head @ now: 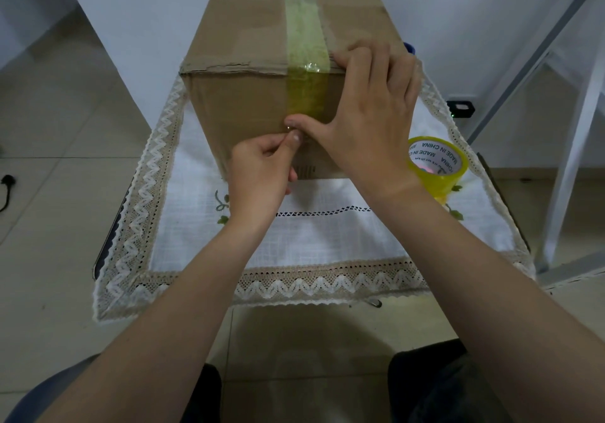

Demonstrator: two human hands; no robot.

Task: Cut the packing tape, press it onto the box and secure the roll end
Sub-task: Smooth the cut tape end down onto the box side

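The left hand sits low against the near face of the box. Its fingers are curled into the palm. Thumb and forefinger are pinched together on the bottom end of the tape, where a small shiny bit shows just above the fingertips. The rest of that hand hangs clear of the cardboard, over the cloth.

The tape is a yellowish strip. Its long axis runs straight away from the person along the middle of the box top, then folds over the near top edge and points down the near face. It stops about halfway down, right at the pinch. It looks wrinkled where it crosses the edge.

The box is long and narrow and lies lengthwise away from the person. Its near end rests on the lace-edged cloth.

The right hand is spread flat over the box's near right corner, grasping nothing. Its fingers lie straight over the top edge, just right of the tape, and the palm covers the near face. The thumb reaches left and presses on the tape's bottom end, touching the left hand's fingertips.

Further right, past the right wrist, the yellow roll lies on the cloth, apart from both hands and beside the box. It is tipped so that its open core faces up and toward the person. No loose end of it can be made out.
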